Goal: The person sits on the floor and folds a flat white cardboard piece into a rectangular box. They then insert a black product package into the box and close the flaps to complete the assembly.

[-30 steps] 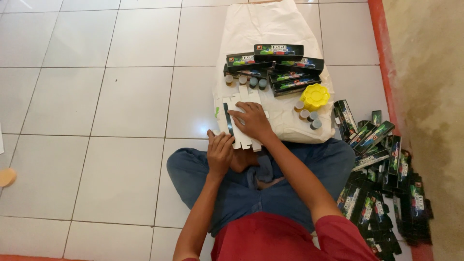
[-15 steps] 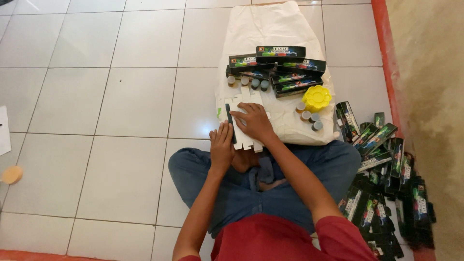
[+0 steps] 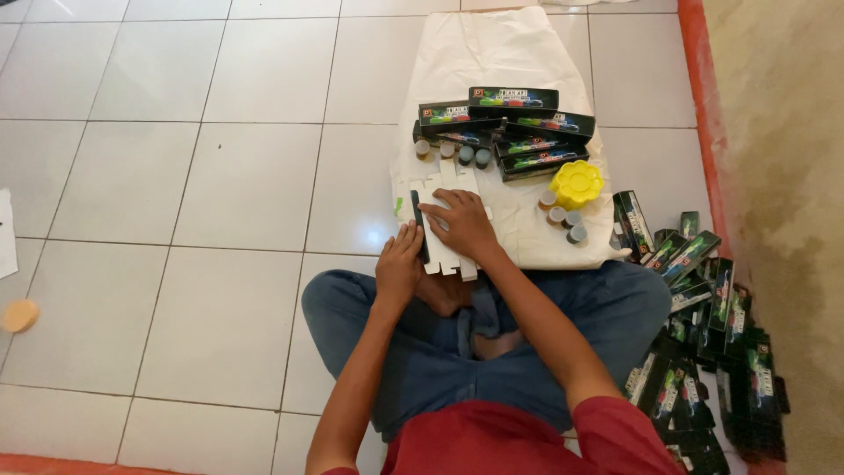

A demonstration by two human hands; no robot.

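White floor tiles (image 3: 220, 176) fill the view, with a pale cloth (image 3: 492, 53) spread out on the far side and a seated person's crossed legs in jeans (image 3: 527, 352) at the near edge. Right on the cloth's near-left corner lies a flat, unfolded white carton blank (image 3: 444, 189), its tabs sticking out, and both hands are on it. The right hand (image 3: 463, 224) lies spread, palm down, pinning the card flat. The left hand (image 3: 400, 264) comes in from the near side, fingers loosely curled against a dark edge strip (image 3: 420, 227) of the blank; whether it actually grips that strip, I cannot tell.

Beyond the blank, a row of small round pots (image 3: 453, 151) lines up in front of a stack of dark finished boxes (image 3: 510, 123). To the right sits a yellow flower-shaped palette (image 3: 576, 183) with three more little pots (image 3: 560, 215) near it. Far right, off the cloth, a big heap of dark boxes (image 3: 712, 334) spills along the orange border (image 3: 703, 105). A small orange disc (image 3: 19, 315) rests way out left.

My read on doing this well: keep the right palm firmly down so the card cannot slide on the cloth, and let the left hand's fingers run the crease squarely along the scored line, pressing evenly so the fold stays straight and the tabs stay unbent.
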